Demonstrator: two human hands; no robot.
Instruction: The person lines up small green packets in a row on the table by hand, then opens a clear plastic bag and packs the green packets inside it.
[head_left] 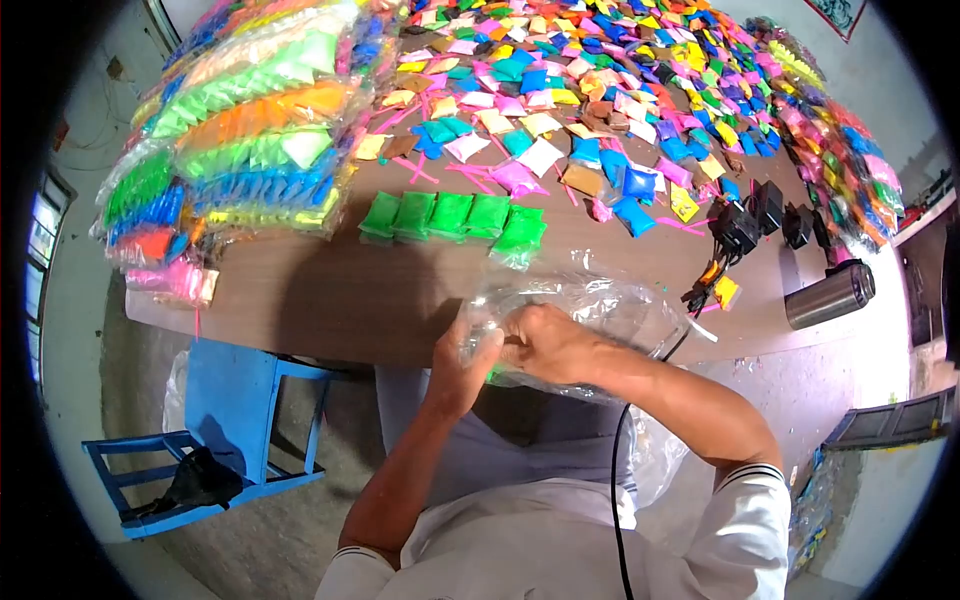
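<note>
The left hand [460,365] and right hand [552,345], close together, grip a clear plastic bag [610,302] that spreads past the right hand. Just beyond them, green packets [452,214] line the table [250,290]; farther off lie loose coloured packets [600,110]. Filled bags [255,135] rise beyond and left of the left hand; a metal flask [828,297] is well right of the right hand.

Apparently a workshop, broad table [240,290], colourful packets [640,183], filled clear bags [265,112]

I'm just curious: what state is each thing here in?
Left hand: closed on the clear plastic bag
Right hand: closed on it too
Clear plastic bag: crumpled
Five green packets: filled, in a row
Loose colored packets: scattered
Bagged packets: piled
Metal flask: seemingly upright
Blue chair: bearing a black item
</note>
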